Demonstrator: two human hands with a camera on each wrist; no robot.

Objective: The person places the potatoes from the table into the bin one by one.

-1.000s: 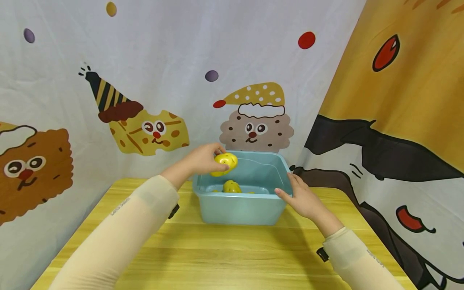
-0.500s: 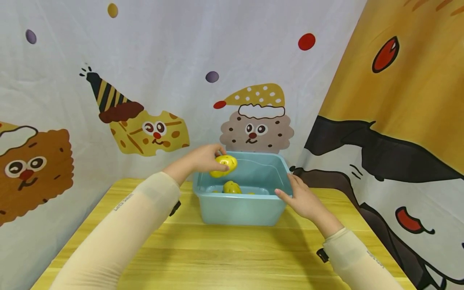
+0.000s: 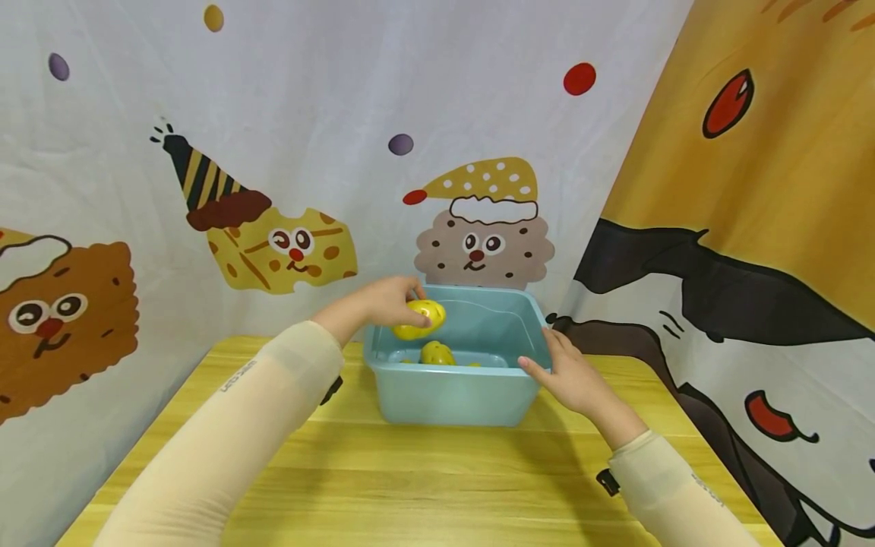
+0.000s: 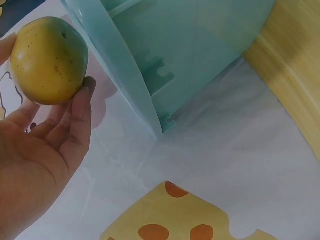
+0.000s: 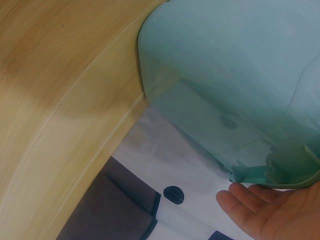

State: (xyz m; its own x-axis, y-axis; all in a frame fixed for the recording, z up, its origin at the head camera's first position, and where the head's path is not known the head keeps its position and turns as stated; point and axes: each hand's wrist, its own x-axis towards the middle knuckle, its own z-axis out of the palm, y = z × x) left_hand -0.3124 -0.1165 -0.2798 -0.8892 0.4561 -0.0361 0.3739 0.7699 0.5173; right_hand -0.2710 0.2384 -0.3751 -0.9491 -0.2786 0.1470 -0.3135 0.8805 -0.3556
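Observation:
In the head view my left hand (image 3: pixel 391 301) holds a shiny yellow potato (image 3: pixel 417 320) over the left side of a light blue plastic bin (image 3: pixel 451 396). The left wrist view shows this potato (image 4: pixel 49 61) up close, speckled with small dark dots, with fingertips around its lower side. Another yellow, potato-like piece (image 3: pixel 437 353) lies inside the bin, and slivers of more yellow show past the front rim. My right hand (image 3: pixel 574 377) rests at the bin's right front corner. In the right wrist view its straight fingers (image 5: pixel 245 202) lie along the outside, just under the rim.
The bin stands toward the back of a wood-grain table (image 3: pixel 424 479). Behind it hangs a white cloth (image 3: pixel 314 91) printed with cartoon food. A yellow, black and white printed cloth (image 3: pixel 772 175) hangs along the right.
My left hand has lowered slightly with the potato, moving it a little down and left over the bin. The right hand and the bin have stayed in place.

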